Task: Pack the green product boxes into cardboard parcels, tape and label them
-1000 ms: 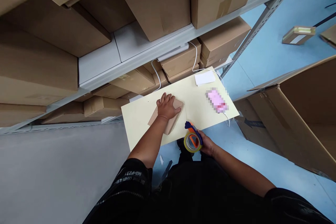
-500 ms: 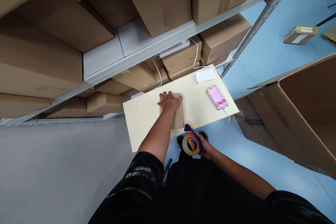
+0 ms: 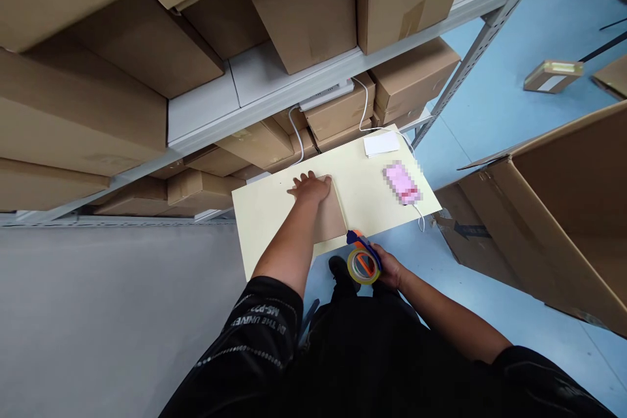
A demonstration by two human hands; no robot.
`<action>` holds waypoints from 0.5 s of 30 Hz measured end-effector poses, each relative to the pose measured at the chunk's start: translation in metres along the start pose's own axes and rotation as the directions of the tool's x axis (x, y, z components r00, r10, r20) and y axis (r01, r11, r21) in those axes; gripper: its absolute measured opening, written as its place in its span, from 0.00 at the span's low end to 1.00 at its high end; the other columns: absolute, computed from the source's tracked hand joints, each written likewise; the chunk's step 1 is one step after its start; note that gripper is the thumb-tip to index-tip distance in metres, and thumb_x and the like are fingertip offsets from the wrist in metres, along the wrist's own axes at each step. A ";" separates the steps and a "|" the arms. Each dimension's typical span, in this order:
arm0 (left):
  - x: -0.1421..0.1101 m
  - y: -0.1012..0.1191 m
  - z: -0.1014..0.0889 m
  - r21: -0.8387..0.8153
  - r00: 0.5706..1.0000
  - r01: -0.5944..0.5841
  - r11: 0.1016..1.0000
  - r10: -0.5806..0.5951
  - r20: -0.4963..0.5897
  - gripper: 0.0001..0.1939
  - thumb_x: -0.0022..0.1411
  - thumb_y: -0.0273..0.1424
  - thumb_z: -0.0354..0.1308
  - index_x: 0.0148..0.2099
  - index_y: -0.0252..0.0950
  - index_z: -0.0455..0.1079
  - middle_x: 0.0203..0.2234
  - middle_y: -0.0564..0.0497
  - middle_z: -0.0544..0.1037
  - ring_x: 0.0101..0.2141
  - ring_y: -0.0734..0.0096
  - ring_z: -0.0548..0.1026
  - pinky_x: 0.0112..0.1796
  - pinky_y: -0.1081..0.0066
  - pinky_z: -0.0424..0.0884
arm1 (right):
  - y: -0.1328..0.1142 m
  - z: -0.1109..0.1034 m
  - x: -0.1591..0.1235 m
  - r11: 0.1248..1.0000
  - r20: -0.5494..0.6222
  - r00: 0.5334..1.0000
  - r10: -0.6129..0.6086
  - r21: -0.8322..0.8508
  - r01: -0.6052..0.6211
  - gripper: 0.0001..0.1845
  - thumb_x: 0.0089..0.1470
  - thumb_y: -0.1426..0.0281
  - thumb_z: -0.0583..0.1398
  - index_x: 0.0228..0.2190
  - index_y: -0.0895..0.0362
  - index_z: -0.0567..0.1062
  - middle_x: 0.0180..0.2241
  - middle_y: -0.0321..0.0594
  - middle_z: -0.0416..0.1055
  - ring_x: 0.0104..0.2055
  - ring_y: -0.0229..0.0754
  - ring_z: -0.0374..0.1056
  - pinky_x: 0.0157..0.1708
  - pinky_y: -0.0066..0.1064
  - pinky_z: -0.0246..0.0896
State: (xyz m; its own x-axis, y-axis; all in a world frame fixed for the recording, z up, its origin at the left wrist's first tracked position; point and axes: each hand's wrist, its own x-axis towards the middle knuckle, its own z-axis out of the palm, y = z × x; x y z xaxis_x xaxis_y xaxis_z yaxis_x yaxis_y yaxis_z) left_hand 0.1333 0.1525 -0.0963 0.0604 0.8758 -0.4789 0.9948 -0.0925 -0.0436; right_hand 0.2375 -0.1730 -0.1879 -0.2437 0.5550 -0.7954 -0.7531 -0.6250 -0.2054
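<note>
A small flat cardboard box (image 3: 331,217) lies on a pale yellow tabletop (image 3: 259,209). Across its far end my left hand (image 3: 310,189) rests with the fingers spread, partly covering it. By the near edge of the tabletop, my right hand (image 3: 389,268) is wrapped round a blue and orange tape dispenser (image 3: 360,241). The dispenser carries a roll of yellowish tape (image 3: 353,274), and its head is close to the box's near right corner. I cannot tell whether they touch.
On the right of the tabletop lie a white stack of paper (image 3: 381,144) and a pixelated pink item (image 3: 401,183) with a white cable. Shelving (image 3: 274,101) full of cartons stands beyond. A large open carton (image 3: 553,228) is at the right.
The box has turned slightly under my left hand, which has shifted a little left. My right hand has moved slightly right with the tape dispenser. The whole view has shifted a little.
</note>
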 end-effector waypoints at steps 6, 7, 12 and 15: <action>-0.049 -0.046 -0.004 0.191 0.452 -0.872 0.452 0.891 -0.046 0.39 0.68 0.50 0.52 0.76 0.46 0.52 0.74 0.48 0.53 0.74 0.46 0.44 0.70 0.43 0.36 | 0.002 0.001 -0.002 0.998 -0.030 0.997 0.066 -0.017 -0.067 0.25 0.62 0.50 0.59 0.43 0.58 0.80 0.41 0.47 0.82 0.44 0.48 0.78 0.55 0.45 0.68; -0.052 -0.054 -0.001 0.180 0.327 -0.931 0.317 0.945 0.028 0.36 0.68 0.49 0.52 0.75 0.49 0.54 0.73 0.49 0.56 0.74 0.49 0.46 0.70 0.45 0.35 | 0.003 0.002 -0.002 0.998 -0.032 0.997 0.066 -0.011 -0.066 0.25 0.62 0.50 0.59 0.44 0.58 0.80 0.42 0.47 0.82 0.44 0.48 0.78 0.55 0.44 0.68; -0.045 -0.070 0.019 0.152 0.192 -0.973 0.172 0.973 0.128 0.36 0.64 0.50 0.58 0.72 0.52 0.60 0.70 0.48 0.64 0.72 0.48 0.52 0.69 0.42 0.34 | 0.005 0.003 -0.001 0.996 -0.030 0.996 0.084 0.045 -0.082 0.25 0.62 0.50 0.59 0.43 0.60 0.80 0.41 0.47 0.82 0.42 0.46 0.78 0.55 0.42 0.69; -0.037 -0.064 0.021 0.166 0.307 -0.943 0.287 0.946 0.105 0.37 0.61 0.50 0.62 0.71 0.52 0.63 0.69 0.47 0.64 0.72 0.46 0.53 0.69 0.41 0.33 | 0.002 0.006 0.002 0.994 -0.058 0.996 0.075 0.085 -0.070 0.24 0.63 0.50 0.58 0.42 0.57 0.80 0.39 0.44 0.82 0.41 0.47 0.78 0.54 0.43 0.70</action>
State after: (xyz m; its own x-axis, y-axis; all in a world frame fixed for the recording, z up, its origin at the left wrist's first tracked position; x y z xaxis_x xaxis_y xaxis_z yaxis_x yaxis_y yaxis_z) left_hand 0.0652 0.1156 -0.0944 0.9510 0.1313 -0.2801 0.2151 -0.9314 0.2935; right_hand 0.2315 -0.1697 -0.1866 -0.2639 0.4741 -0.8400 -0.7835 -0.6133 -0.1000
